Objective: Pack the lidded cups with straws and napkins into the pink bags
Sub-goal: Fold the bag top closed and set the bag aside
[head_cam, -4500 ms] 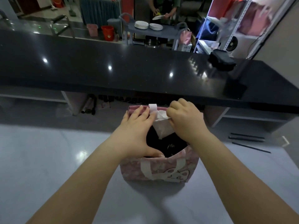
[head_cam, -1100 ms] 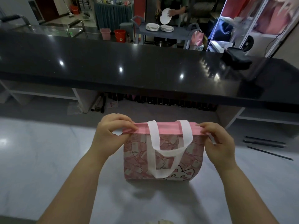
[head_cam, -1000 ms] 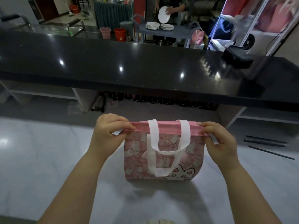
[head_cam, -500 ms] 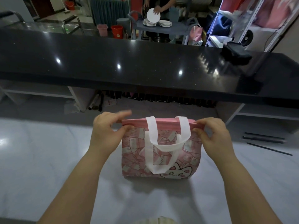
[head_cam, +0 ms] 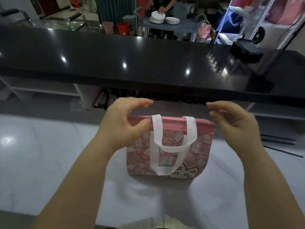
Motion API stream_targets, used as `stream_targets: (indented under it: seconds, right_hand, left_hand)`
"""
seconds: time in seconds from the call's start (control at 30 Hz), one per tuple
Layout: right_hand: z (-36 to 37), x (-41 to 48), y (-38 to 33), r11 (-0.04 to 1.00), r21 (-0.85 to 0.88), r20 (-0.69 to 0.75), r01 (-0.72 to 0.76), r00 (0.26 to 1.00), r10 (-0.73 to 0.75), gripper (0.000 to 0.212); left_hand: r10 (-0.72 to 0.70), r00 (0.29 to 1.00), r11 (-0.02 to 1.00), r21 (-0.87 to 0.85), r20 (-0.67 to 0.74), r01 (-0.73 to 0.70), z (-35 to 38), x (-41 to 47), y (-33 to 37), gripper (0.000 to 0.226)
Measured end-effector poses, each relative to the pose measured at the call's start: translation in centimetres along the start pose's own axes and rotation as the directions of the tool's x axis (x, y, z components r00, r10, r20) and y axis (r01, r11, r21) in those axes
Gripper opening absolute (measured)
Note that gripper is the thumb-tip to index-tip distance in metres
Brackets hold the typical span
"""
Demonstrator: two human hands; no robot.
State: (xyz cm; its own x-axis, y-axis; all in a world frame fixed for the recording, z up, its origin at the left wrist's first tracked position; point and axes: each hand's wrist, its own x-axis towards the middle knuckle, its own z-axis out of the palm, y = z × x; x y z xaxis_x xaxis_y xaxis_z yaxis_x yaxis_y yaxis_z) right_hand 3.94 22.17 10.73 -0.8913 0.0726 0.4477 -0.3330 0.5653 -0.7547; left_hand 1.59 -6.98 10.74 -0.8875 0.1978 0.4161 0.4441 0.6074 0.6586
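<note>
A pink patterned bag (head_cam: 194,151) with white handles and a cartoon cat stands upright on the white marble table (head_cam: 41,162), its top edge closed flat. Its contents are hidden. My left hand (head_cam: 125,123) hovers at the bag's top left corner, fingers spread and loosely bent, holding nothing. My right hand (head_cam: 234,121) hangs just right of the top right corner, fingers relaxed and off the bag.
A long black counter (head_cam: 132,60) runs across behind the table. On it at the right sits a black object (head_cam: 245,48). Beyond, a person handles white plates (head_cam: 158,17) on a grey cart. Thin dark sticks (head_cam: 283,142) lie at the table's right.
Both hands pinched the bag's top corners and pressed the opening closed; now they have let go and lifted slightly away. Earlier the bag was open with a napkin going in.
</note>
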Motion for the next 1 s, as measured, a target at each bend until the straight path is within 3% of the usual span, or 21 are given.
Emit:
stream_targets:
  seconds: [0.07,0.13,0.2,0.33,0.43,0.57,0.7,0.87,1.0]
  right_hand:
    - [1.6,0.3,-1.7,0.998,-0.054,0.128,0.017,0.992,-0.010,0.034]
    - [3.6,0.4,-2.0,0.938,-0.329,0.279,0.113,0.960,-0.018,0.043]
    - [5.1,0.3,-1.5,0.852,-0.496,0.314,0.169,0.949,-0.005,0.038]
    - [6.8,-0.2,-0.3,0.855,-0.487,0.156,0.180,0.981,-0.117,0.007]
    - [7.4,-0.2,-0.1,0.845,-0.490,0.099,0.213,0.977,-0.189,0.009]
    - [6.4,0.0,0.4,0.859,-0.448,0.142,0.250,0.968,-0.208,0.009]
    - [4.1,-0.1,1.5,0.948,-0.303,0.136,0.101,0.989,-0.062,0.023]
    - [4.8,-0.3,1.4,0.894,-0.414,0.143,0.168,0.983,-0.119,0.022]
    - [5.1,-0.1,1.5,0.902,-0.405,0.079,0.152,0.988,-0.132,0.025]
  left_hand:
    - [0.102,0.993,0.981,0.160,0.058,-0.110,1.5,0.9,1.7,0.046]
    - [0.137,0.981,0.902,0.392,0.139,-0.181,3.7,1.6,2.5,0.042]
    - [0.120,0.984,0.866,0.471,0.132,-0.169,5.6,1.6,2.4,0.029]
    - [0.196,0.980,0.870,0.454,0.034,-0.190,7.5,1.2,1.5,0.011]
    - [0.252,0.967,0.865,0.459,-0.045,-0.204,8.1,0.9,1.2,0.012]
    - [0.313,0.947,0.852,0.463,-0.078,-0.244,7.2,0.4,0.3,0.005]
    - [0.218,0.975,0.892,0.414,-0.039,-0.183,4.8,-0.2,-1.4,0.030]
    - [0.205,0.971,0.908,0.393,-0.119,-0.144,5.1,-0.5,-1.3,0.004]
    - [0.167,0.966,0.923,0.375,-0.197,-0.083,5.6,-0.4,-1.0,0.012]
